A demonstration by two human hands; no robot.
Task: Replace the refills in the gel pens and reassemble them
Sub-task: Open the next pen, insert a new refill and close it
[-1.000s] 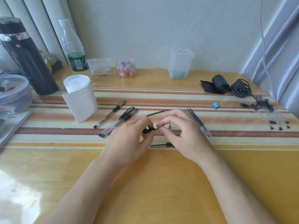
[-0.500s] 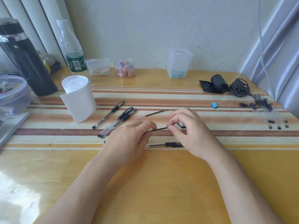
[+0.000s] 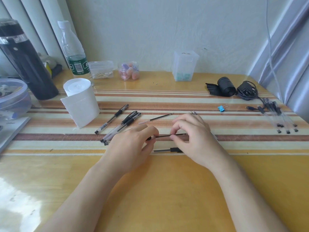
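Head view: a pen part (image 3: 167,150) lies on the desk (image 3: 150,190) just below both hands. The left hand (image 3: 133,144) grips a barrel (image 3: 152,137), and the right hand (image 3: 192,136) pinches the refill (image 3: 164,135) sticking out of it. Beyond lie a spare refill (image 3: 156,118) and three pens (image 3: 122,125).

The left hand (image 3: 133,145) grips a pen barrel (image 3: 151,137) at the middle of the table (image 3: 167,190). The right hand (image 3: 192,137) pinches the black refill (image 3: 164,135) protruding from it.

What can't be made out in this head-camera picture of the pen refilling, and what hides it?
- Head view: clear pen barrel mostly hidden inside the left hand; how deep the thin black refill sits is unclear.
- Black-gripped pen piece: right end under the right hand.
- Round lidded plastic tub: cut by left edge.
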